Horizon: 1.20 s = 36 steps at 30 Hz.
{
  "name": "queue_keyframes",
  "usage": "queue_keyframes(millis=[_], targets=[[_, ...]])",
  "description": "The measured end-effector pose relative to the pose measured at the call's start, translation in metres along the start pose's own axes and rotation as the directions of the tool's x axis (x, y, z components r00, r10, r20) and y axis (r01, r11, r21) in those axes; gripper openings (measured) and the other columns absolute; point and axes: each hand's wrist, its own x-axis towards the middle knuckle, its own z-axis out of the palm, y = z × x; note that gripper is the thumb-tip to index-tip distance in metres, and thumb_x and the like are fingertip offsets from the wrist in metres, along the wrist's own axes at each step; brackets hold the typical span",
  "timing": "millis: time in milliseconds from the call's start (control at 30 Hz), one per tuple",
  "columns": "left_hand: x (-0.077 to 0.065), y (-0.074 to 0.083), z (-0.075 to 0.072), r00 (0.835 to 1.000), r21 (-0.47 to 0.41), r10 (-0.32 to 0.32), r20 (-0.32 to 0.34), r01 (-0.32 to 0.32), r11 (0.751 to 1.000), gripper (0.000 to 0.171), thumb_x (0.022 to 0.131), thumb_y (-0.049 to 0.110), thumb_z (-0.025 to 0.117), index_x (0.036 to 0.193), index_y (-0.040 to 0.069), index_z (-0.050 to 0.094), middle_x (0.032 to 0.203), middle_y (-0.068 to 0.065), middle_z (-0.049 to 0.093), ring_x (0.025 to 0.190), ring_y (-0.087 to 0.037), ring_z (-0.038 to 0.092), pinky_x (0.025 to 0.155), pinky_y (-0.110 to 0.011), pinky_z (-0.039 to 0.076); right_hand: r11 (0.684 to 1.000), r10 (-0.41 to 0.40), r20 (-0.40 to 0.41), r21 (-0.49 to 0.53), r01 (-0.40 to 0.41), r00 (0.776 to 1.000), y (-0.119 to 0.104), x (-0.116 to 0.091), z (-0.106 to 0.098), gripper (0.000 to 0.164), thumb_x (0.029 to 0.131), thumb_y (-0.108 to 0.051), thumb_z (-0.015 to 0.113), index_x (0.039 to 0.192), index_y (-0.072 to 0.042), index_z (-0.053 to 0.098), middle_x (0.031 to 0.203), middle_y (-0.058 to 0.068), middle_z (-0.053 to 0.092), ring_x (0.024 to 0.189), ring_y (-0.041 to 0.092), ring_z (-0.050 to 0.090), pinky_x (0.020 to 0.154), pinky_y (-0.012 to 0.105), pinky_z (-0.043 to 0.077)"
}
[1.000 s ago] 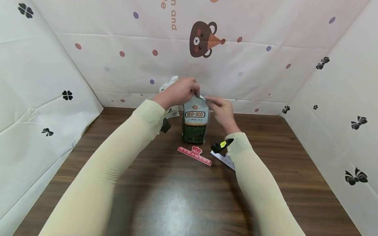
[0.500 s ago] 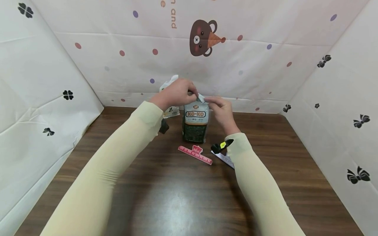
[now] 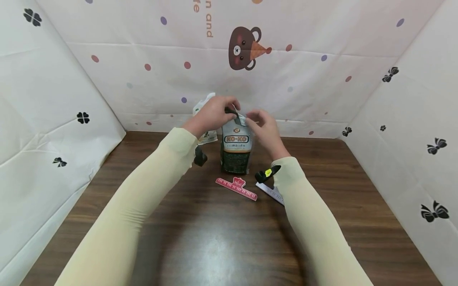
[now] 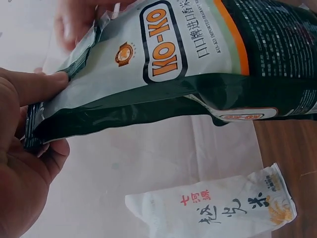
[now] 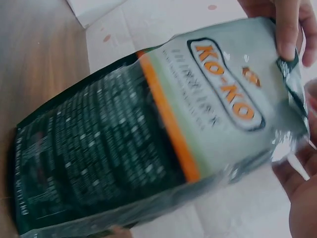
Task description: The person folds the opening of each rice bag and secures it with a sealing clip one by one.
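A green and silver KO-KO rice bag [image 3: 236, 147] stands upright on the table. My left hand [image 3: 213, 112] pinches its top edge at the left corner; in the left wrist view the thumb [image 4: 49, 85] lies on the front, with fingers behind. A dark green strip of the top is folded over toward the front. At the right top corner is my right hand [image 3: 266, 129], its finger and thumb parted around the bag's edge and no firm grip showing. In the right wrist view this hand [image 5: 306, 198] is partly cut off.
Behind the left hand leans a white rice bag [image 4: 218, 208]. In front of the KO-KO bag lie a red ruler-shaped clip [image 3: 236, 188] and a white clip [image 3: 270, 193], partly hidden by the right sleeve. A patterned cloth wall [image 3: 150, 91] rises behind.
The right hand's finger and thumb have spread from their pinch on the top right corner. The left hand has shifted slightly left, and more of the folded top strip shows.
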Motion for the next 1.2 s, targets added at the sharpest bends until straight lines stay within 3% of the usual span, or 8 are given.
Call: queue_keyframes(millis=[100, 233, 367, 500, 733, 967, 1200], targets=[[-0.001, 0.0, 0.0, 1.0, -0.013, 0.004, -0.011, -0.004, 1.0, 0.016, 0.096, 0.017, 0.061, 0.112, 0.017, 0.06, 0.116, -0.004, 0.066, 0.108, -0.017, 0.059, 0.089, -0.038, 0.05, 0.996, -0.016, 0.071, -0.085, 0.022, 0.997, -0.011, 0.004, 0.003, 0.043, 0.094, -0.041, 0.06, 0.132, -0.019, 0.058, 0.131, 0.004, 0.06, 0.117, 0.019, 0.058, 0.098, 0.042, 0.048], [-0.002, -0.006, 0.002, 0.999, -0.078, -0.015, -0.038, 0.012, 0.997, 0.015, 0.095, 0.021, 0.063, 0.109, 0.019, 0.061, 0.116, -0.001, 0.065, 0.109, -0.016, 0.059, 0.088, -0.038, 0.051, 0.986, -0.028, 0.107, -0.161, 0.045, 0.994, -0.02, 0.008, 0.008, 0.041, 0.095, -0.034, 0.062, 0.133, -0.019, 0.058, 0.137, 0.004, 0.058, 0.125, 0.02, 0.056, 0.102, 0.04, 0.047], [-0.003, -0.016, 0.006, 0.997, -0.187, -0.037, -0.062, 0.024, 0.982, 0.016, 0.094, 0.028, 0.064, 0.108, 0.02, 0.067, 0.112, 0.002, 0.065, 0.105, -0.014, 0.059, 0.088, -0.036, 0.05, 0.979, -0.013, 0.082, -0.202, 0.029, 0.997, -0.022, 0.009, 0.01, 0.033, 0.094, -0.03, 0.063, 0.126, -0.02, 0.063, 0.127, 0.002, 0.064, 0.114, 0.018, 0.062, 0.094, 0.039, 0.051], [-0.006, -0.024, 0.008, 0.997, -0.24, -0.036, -0.075, 0.017, 0.971, 0.018, 0.094, 0.033, 0.063, 0.105, 0.022, 0.072, 0.107, 0.005, 0.065, 0.099, -0.012, 0.059, 0.088, -0.034, 0.05, 0.979, -0.015, 0.074, -0.204, 0.03, 0.997, -0.02, 0.011, 0.01, 0.029, 0.093, -0.034, 0.064, 0.119, -0.02, 0.066, 0.115, 0.0, 0.068, 0.102, 0.015, 0.065, 0.087, 0.038, 0.053], [-0.01, -0.026, 0.009, 0.996, -0.259, -0.018, -0.089, -0.006, 0.966, 0.02, 0.094, 0.036, 0.063, 0.103, 0.022, 0.073, 0.102, 0.005, 0.067, 0.093, -0.012, 0.059, 0.08, -0.032, 0.052, 0.982, -0.018, 0.079, -0.186, 0.032, 0.997, -0.011, 0.005, 0.001, 0.029, 0.092, -0.039, 0.064, 0.112, -0.019, 0.067, 0.105, -0.001, 0.069, 0.092, 0.015, 0.064, 0.082, 0.038, 0.052], [-0.012, -0.028, 0.009, 0.995, -0.258, -0.001, -0.098, -0.024, 0.966, 0.023, 0.096, 0.037, 0.059, 0.104, 0.019, 0.072, 0.101, 0.004, 0.066, 0.092, -0.014, 0.057, 0.08, -0.032, 0.05, 0.97, -0.075, 0.081, -0.227, 0.091, 0.994, -0.006, 0.002, -0.005, 0.031, 0.092, -0.035, 0.065, 0.114, -0.014, 0.069, 0.107, 0.004, 0.07, 0.093, 0.018, 0.066, 0.083, 0.039, 0.052], [-0.013, -0.03, 0.01, 0.995, -0.247, 0.02, -0.102, -0.044, 0.968, 0.023, 0.095, 0.037, 0.06, 0.104, 0.019, 0.072, 0.098, 0.004, 0.067, 0.088, -0.016, 0.055, 0.076, -0.032, 0.048, 0.969, -0.065, 0.077, -0.233, 0.082, 0.995, -0.001, -0.001, -0.009, 0.029, 0.092, -0.032, 0.066, 0.113, -0.013, 0.069, 0.106, 0.005, 0.071, 0.092, 0.017, 0.066, 0.082, 0.038, 0.052]])
